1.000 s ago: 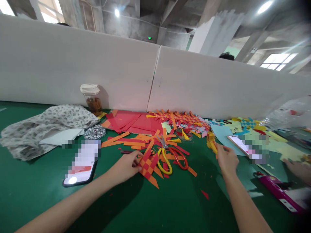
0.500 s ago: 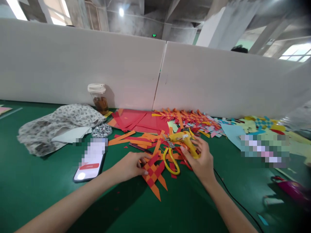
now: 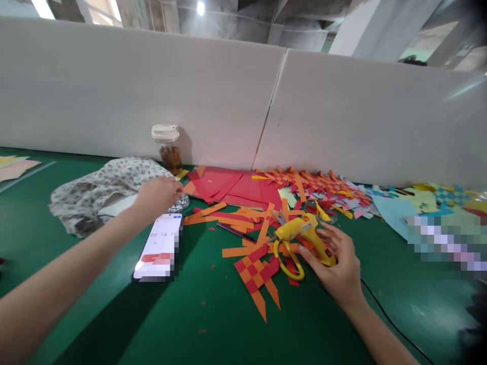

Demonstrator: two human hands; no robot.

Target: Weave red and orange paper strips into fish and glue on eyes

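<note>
My right hand (image 3: 342,261) is around the handle of a yellow hot glue gun (image 3: 300,228), whose nozzle points left. A pair of yellow-handled scissors (image 3: 294,276) lies beneath the gun. In front of them, a woven red and orange paper piece (image 3: 253,271) with pointed tails rests on the green table, with no hand on it. My left hand (image 3: 162,195) is over a small heap of shiny silver bits (image 3: 182,204), its fingers drawn together. Whatever may be between those fingertips is hidden.
A phone (image 3: 162,243) showing a timer lies below my left hand. Behind are a patterned cloth (image 3: 125,175), a lidded cup (image 3: 167,147), red paper sheets (image 3: 228,182), loose orange strips (image 3: 236,218) and a row of woven pieces (image 3: 312,185). A black cord (image 3: 384,312) trails right.
My left hand has let go of the woven paper piece and moved left and away from me to the silver bits. The right hand stays at the glue gun. The view has shifted slightly.
</note>
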